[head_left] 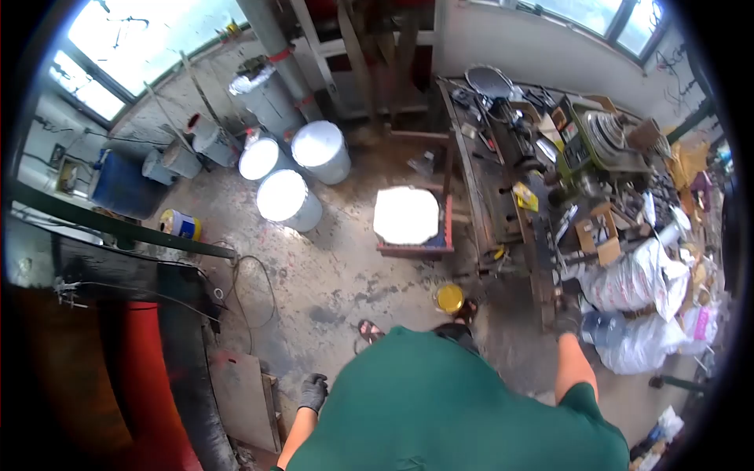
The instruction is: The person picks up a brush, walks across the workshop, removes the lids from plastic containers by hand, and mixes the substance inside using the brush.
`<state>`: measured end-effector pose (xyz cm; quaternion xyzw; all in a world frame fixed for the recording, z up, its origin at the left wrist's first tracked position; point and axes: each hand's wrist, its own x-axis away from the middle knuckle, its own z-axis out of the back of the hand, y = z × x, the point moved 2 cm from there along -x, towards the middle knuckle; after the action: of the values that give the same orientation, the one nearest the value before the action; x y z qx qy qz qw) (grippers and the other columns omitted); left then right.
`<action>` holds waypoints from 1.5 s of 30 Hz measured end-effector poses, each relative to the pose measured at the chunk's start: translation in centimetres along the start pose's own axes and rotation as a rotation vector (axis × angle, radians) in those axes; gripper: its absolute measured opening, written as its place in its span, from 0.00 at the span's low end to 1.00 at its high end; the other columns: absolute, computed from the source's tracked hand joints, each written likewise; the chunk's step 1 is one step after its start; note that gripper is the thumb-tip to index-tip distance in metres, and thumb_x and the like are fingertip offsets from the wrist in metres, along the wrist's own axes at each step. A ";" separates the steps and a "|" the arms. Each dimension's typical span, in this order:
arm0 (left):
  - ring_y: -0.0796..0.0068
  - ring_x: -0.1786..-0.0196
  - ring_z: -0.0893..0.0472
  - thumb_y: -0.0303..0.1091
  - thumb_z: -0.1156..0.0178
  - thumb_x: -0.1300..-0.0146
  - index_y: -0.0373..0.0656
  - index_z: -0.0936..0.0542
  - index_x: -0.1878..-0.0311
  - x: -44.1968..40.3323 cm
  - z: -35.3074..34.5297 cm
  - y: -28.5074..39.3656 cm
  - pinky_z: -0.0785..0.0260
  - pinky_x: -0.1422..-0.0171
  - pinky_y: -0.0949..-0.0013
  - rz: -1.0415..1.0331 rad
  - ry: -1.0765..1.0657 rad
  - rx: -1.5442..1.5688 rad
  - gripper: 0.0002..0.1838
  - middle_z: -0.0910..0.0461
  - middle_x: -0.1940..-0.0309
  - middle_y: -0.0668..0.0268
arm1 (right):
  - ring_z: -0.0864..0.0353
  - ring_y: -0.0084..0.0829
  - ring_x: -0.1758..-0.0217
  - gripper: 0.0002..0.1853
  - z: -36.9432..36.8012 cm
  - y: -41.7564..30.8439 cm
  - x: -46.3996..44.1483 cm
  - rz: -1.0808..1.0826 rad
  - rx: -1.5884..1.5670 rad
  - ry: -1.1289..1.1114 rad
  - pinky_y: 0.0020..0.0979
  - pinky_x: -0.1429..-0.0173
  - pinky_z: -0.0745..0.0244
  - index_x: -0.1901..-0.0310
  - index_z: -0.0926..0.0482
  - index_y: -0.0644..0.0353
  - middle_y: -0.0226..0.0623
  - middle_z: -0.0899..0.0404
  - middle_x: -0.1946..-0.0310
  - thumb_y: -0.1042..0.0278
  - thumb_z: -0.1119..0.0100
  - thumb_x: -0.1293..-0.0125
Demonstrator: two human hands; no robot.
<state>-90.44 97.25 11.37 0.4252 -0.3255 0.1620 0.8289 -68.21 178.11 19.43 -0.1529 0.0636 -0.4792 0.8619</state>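
Observation:
My left hand (314, 391), in a dark grey glove, hangs beside my body with its fingers loosely apart and nothing in them. Below it, a flat board (245, 400) leans at the left. My right hand (567, 320), gloved too, is stretched out by the near end of the workbench (542, 294), close to the stuffed plastic bags (632, 282). Its fingers blur into the dark background, so its grip is unclear. A can with a yellow top (450, 298) stands on the floor by my feet.
Several pale-topped buckets (289, 200) stand ahead on the left. A white-topped piece (406, 214) sits on a reddish frame (416, 250). A green machine (585, 149) and loose tools crowd the bench. A cable (273, 294) lies on the floor near a green rail (118, 216).

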 end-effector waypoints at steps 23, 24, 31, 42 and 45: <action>0.50 0.62 0.14 0.54 0.33 0.35 0.43 0.15 0.52 -8.0 21.5 10.3 0.21 0.54 0.51 -0.142 0.397 -0.338 0.22 0.13 0.64 0.52 | 0.13 0.53 0.62 0.14 -24.4 -36.8 9.4 0.126 -0.151 -0.602 0.44 0.54 0.19 0.66 0.14 0.64 0.53 0.15 0.70 0.62 0.24 0.47; 0.51 0.61 0.13 0.54 0.33 0.35 0.43 0.15 0.51 -9.1 22.8 12.9 0.21 0.54 0.52 -0.186 0.388 -0.368 0.23 0.13 0.63 0.53 | 0.12 0.49 0.62 0.13 -26.1 -38.4 8.5 0.108 -0.210 -0.604 0.43 0.54 0.20 0.63 0.14 0.65 0.52 0.13 0.69 0.64 0.26 0.43; 0.48 0.52 0.12 0.54 0.42 0.32 0.46 0.14 0.50 -23.4 31.8 24.3 0.21 0.45 0.47 -0.273 0.129 -0.765 0.22 0.11 0.56 0.52 | 0.15 0.40 0.73 0.11 -40.1 -56.1 -2.6 0.110 -0.506 -0.983 0.40 0.72 0.21 0.55 0.19 0.62 0.48 0.15 0.63 0.61 0.39 0.26; 0.55 0.33 0.18 0.40 0.46 0.29 0.50 0.14 0.38 -39.2 34.1 42.9 0.30 0.31 0.35 -0.239 -0.317 -1.287 0.21 0.16 0.34 0.64 | 0.15 0.28 0.60 0.17 -21.9 -109.1 6.9 1.147 -0.400 -1.223 0.34 0.52 0.19 0.50 0.16 0.65 0.37 0.13 0.62 0.60 0.28 0.32; 0.55 0.33 0.19 0.43 0.44 0.28 0.61 0.21 0.29 -44.6 35.1 43.1 0.33 0.32 0.28 -0.371 -0.331 -1.330 0.25 0.18 0.34 0.68 | 0.15 0.28 0.56 0.18 -22.4 -114.9 9.9 1.065 -0.424 -1.393 0.34 0.48 0.19 0.51 0.15 0.65 0.39 0.12 0.59 0.62 0.24 0.37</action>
<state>-160.86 94.43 21.98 -0.1038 -0.3992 -0.2815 0.8664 -161.41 108.47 35.88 -0.5145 -0.3237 0.2064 0.7667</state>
